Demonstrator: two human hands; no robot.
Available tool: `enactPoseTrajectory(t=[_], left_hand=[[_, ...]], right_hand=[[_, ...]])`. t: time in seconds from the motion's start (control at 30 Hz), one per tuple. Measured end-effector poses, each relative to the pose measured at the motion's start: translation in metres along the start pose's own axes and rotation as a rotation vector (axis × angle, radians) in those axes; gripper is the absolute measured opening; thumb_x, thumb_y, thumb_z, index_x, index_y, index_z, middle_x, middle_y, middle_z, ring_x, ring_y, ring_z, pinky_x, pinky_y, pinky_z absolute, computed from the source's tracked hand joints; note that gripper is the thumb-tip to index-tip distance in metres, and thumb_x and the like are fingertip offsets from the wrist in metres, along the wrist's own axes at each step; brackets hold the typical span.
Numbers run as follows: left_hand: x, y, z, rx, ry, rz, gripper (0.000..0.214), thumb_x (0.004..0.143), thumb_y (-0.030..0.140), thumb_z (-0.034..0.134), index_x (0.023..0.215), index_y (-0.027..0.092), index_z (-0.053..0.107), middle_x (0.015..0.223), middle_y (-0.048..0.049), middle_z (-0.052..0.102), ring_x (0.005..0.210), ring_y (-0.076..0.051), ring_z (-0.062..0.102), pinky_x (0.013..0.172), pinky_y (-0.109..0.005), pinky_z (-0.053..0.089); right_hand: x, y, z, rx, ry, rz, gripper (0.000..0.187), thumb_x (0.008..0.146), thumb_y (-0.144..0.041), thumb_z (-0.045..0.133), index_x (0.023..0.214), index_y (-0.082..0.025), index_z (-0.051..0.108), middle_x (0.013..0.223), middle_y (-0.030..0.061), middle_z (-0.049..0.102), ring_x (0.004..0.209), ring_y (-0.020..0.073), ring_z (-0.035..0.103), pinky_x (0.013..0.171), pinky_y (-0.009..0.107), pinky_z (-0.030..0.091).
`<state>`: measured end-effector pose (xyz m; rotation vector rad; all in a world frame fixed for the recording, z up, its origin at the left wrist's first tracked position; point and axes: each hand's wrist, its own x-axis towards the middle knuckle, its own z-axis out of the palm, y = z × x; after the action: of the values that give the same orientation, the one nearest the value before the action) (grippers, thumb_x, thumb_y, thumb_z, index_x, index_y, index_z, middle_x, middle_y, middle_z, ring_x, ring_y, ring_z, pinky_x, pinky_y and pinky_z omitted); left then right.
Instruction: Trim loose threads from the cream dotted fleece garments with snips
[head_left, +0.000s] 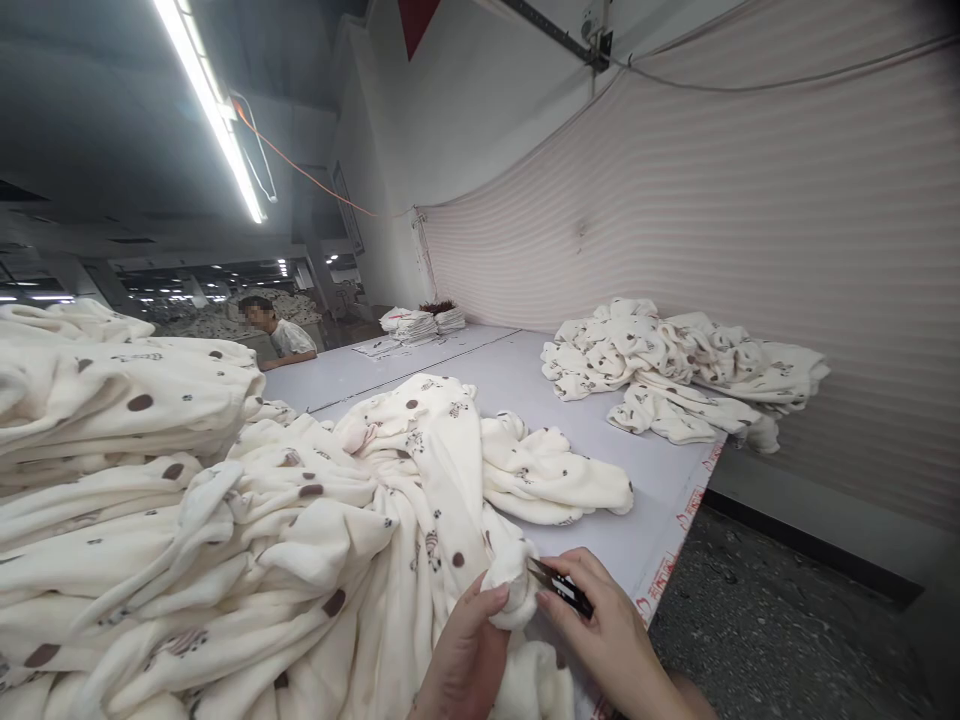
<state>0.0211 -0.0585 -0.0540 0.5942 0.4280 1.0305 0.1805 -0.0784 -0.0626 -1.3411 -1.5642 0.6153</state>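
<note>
My left hand [474,645] is closed on the bunched end of a cream fleece garment [454,470], its thumb pressed on the cloth. The fleece carries brown dots and small animal prints. In my right hand [596,620] is a pair of black thread snips [564,588], gripped between thumb and fingers. The blades point left and meet the edge of the bunched cloth; whether they touch a thread is too small to see. Part of the garment hangs below my hands at the table's front edge.
A large heap of the same fleece [135,520] fills the left. Another pile [675,365] lies on the far right of the table [517,370], partly over its edge. Stacked white pieces [411,325] stand at the back. A person [289,338] is beyond the table. Striped cloth [712,200] covers the wall.
</note>
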Motion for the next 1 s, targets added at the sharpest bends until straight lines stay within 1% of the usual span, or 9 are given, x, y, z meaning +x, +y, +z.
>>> enactPoseTrajectory(t=[0.1, 0.33, 0.43, 0.53, 0.63, 0.7, 0.77, 0.83, 1.0], left_hand=[[0.001, -0.002, 0.003, 0.008, 0.02, -0.002, 0.031, 0.078, 0.012, 0.058, 0.108, 0.014, 0.067, 0.094, -0.0086, 0.071, 0.102, -0.023, 0.059, 0.095, -0.034, 0.038], [0.002, -0.007, 0.006, 0.025, 0.048, 0.007, 0.027, 0.077, 0.014, 0.06, 0.104, 0.013, 0.069, 0.096, -0.0097, 0.071, 0.1, -0.023, 0.06, 0.093, -0.035, 0.04], [0.002, -0.008, 0.003, 0.049, 0.018, 0.004, 0.026, 0.077, 0.016, 0.061, 0.101, 0.012, 0.069, 0.092, -0.0099, 0.07, 0.097, -0.024, 0.061, 0.09, -0.034, 0.041], [0.002, -0.008, 0.0, 0.116, -0.021, -0.005, 0.026, 0.075, 0.019, 0.061, 0.099, 0.012, 0.068, 0.087, -0.0097, 0.069, 0.092, -0.024, 0.061, 0.085, -0.033, 0.043], [0.002, -0.009, -0.004, 0.382, 0.033, -0.016, 0.025, 0.072, 0.024, 0.062, 0.095, 0.014, 0.065, 0.077, -0.0061, 0.065, 0.08, -0.022, 0.061, 0.076, -0.033, 0.045], [0.0, -0.009, -0.009, 0.789, 0.152, 0.175, 0.015, 0.071, 0.023, 0.061, 0.085, 0.018, 0.062, 0.073, -0.0025, 0.059, 0.074, -0.02, 0.057, 0.072, -0.033, 0.045], [-0.001, -0.008, -0.015, 1.23, 0.274, 0.539, 0.004, 0.074, 0.017, 0.055, 0.075, 0.02, 0.057, 0.077, -0.002, 0.056, 0.077, -0.019, 0.055, 0.078, -0.035, 0.045], [-0.003, -0.007, -0.023, 1.515, 0.306, 0.846, 0.012, 0.078, 0.011, 0.047, 0.073, 0.021, 0.052, 0.084, -0.0031, 0.055, 0.083, -0.019, 0.055, 0.086, -0.037, 0.044], [-0.001, -0.01, -0.036, 1.675, 0.231, 1.048, 0.02, 0.081, 0.003, 0.041, 0.087, 0.021, 0.047, 0.089, -0.0042, 0.054, 0.084, -0.016, 0.057, 0.083, -0.033, 0.048]], right_hand=[[-0.005, -0.004, -0.003, -0.044, -0.015, -0.046, 0.029, 0.087, -0.038, 0.05, 0.109, -0.025, 0.064, 0.096, 0.0046, 0.062, 0.082, 0.0172, 0.063, 0.059, 0.02, 0.05], [-0.002, -0.007, 0.003, -0.056, 0.039, -0.092, 0.026, 0.088, -0.036, 0.05, 0.104, -0.026, 0.067, 0.095, 0.0039, 0.064, 0.078, 0.016, 0.064, 0.062, 0.02, 0.05], [-0.001, -0.001, 0.003, 0.016, 0.067, -0.045, 0.026, 0.087, -0.038, 0.05, 0.098, -0.025, 0.07, 0.092, 0.0051, 0.066, 0.081, 0.0181, 0.064, 0.069, 0.022, 0.051], [0.005, 0.008, 0.003, 0.141, 0.123, 0.082, 0.034, 0.08, -0.044, 0.059, 0.106, -0.022, 0.066, 0.091, 0.0055, 0.064, 0.085, 0.0206, 0.062, 0.074, 0.026, 0.05], [0.014, 0.016, 0.006, 0.334, 0.051, 0.203, 0.038, 0.076, -0.043, 0.061, 0.105, -0.018, 0.062, 0.083, 0.0029, 0.062, 0.081, 0.0198, 0.06, 0.072, 0.027, 0.049], [0.016, 0.018, 0.01, 0.407, -0.064, 0.196, 0.023, 0.078, -0.037, 0.057, 0.088, -0.017, 0.062, 0.074, 0.0008, 0.06, 0.075, 0.0178, 0.057, 0.068, 0.025, 0.046], [0.013, 0.019, 0.013, 0.349, -0.093, 0.17, 0.01, 0.077, -0.028, 0.054, 0.076, -0.018, 0.058, 0.066, -0.0025, 0.055, 0.067, 0.0148, 0.053, 0.062, 0.023, 0.043], [0.006, 0.019, 0.013, 0.226, -0.082, 0.151, 0.003, 0.074, -0.022, 0.054, 0.074, -0.02, 0.056, 0.062, -0.005, 0.051, 0.061, 0.0131, 0.049, 0.058, 0.022, 0.039], [-0.004, 0.009, -0.001, 0.173, -0.193, 0.117, 0.014, 0.077, -0.029, 0.059, 0.088, -0.021, 0.064, 0.082, 0.0003, 0.062, 0.078, 0.0176, 0.058, 0.071, 0.025, 0.044]])
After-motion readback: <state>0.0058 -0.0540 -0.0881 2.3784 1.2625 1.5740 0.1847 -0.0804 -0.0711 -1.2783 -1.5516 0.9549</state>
